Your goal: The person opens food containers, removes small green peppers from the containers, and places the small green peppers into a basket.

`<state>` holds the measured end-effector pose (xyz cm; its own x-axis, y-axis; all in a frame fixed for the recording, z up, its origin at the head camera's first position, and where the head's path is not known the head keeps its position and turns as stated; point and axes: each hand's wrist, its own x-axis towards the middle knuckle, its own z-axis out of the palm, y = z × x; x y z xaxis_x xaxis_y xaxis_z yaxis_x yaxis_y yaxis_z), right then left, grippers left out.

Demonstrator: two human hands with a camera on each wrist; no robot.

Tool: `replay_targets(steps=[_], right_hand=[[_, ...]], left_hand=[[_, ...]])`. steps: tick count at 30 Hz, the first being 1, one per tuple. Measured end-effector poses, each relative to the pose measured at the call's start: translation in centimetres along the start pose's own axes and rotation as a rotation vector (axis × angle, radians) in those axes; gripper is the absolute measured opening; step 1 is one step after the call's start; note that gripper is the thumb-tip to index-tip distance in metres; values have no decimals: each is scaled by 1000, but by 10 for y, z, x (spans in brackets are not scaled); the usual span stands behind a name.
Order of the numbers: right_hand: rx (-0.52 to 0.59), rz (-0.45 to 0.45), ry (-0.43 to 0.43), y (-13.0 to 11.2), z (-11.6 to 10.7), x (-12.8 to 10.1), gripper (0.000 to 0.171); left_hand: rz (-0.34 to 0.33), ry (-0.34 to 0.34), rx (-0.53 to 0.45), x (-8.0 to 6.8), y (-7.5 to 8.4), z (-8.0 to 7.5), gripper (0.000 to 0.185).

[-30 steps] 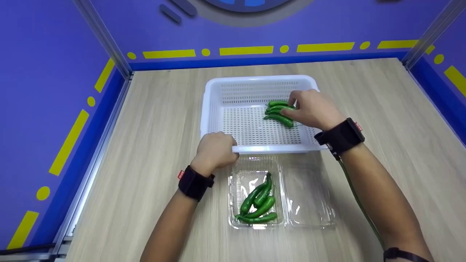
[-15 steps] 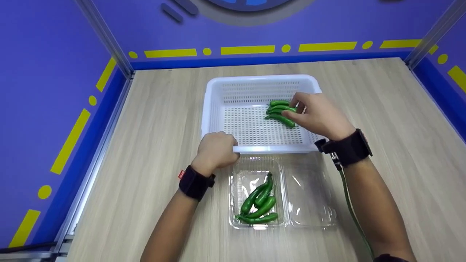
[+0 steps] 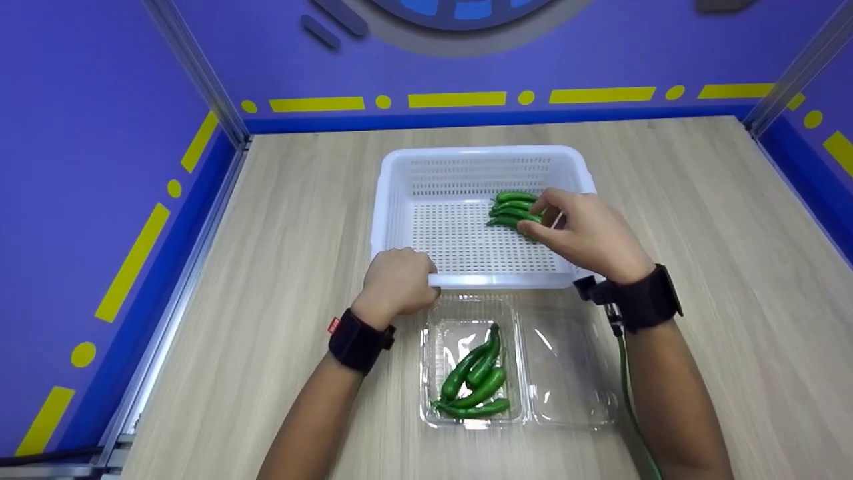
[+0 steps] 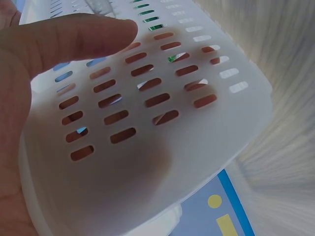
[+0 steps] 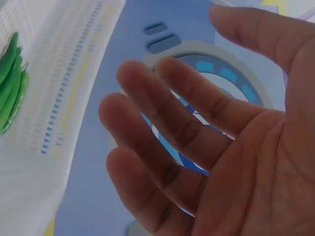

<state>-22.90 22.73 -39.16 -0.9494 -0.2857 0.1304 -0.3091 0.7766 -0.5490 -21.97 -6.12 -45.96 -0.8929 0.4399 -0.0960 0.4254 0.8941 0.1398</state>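
My left hand [image 3: 400, 283] grips the front left rim of a white perforated basket [image 3: 493, 281]; in the left wrist view its thumb [image 4: 93, 37] lies along the slotted outer wall. Inside the basket, on the right side, several green chili peppers [image 3: 513, 208] lie side by side. My right hand [image 3: 586, 230] is over their right ends in the head view and partly hides them. The right wrist view shows its palm bare and its fingers [image 5: 147, 93] spread and slightly bent, apart from the peppers [image 5: 11, 83].
In front of the basket lies a clear plastic clamshell box [image 3: 426, 360] with its lid [image 3: 566, 373] folded out to the right. Several green chili peppers [image 3: 483, 383] are in its left half. Blue panels [image 3: 466, 73] border the wooden table [image 3: 300, 220].
My right hand has drawn a little to the right and nearer, its fingers loosening from the peppers in the basket. The left hand keeps its grip on the rim. The head view has tilted slightly.
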Motion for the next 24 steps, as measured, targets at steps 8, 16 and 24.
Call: replay_targets(steps=[8,16,24], right_hand=[[-1,-14,1,-4,2,-3,27],[-24,-101,-47,-11,4,-12,30],[-63,-187,-99,-16,1,-21,33]], left_hand=[[-1,5,-9,1,-2,-1,27],[4,4,-17,0,-1,1,32],[16,27,-5,0,1,1,32]])
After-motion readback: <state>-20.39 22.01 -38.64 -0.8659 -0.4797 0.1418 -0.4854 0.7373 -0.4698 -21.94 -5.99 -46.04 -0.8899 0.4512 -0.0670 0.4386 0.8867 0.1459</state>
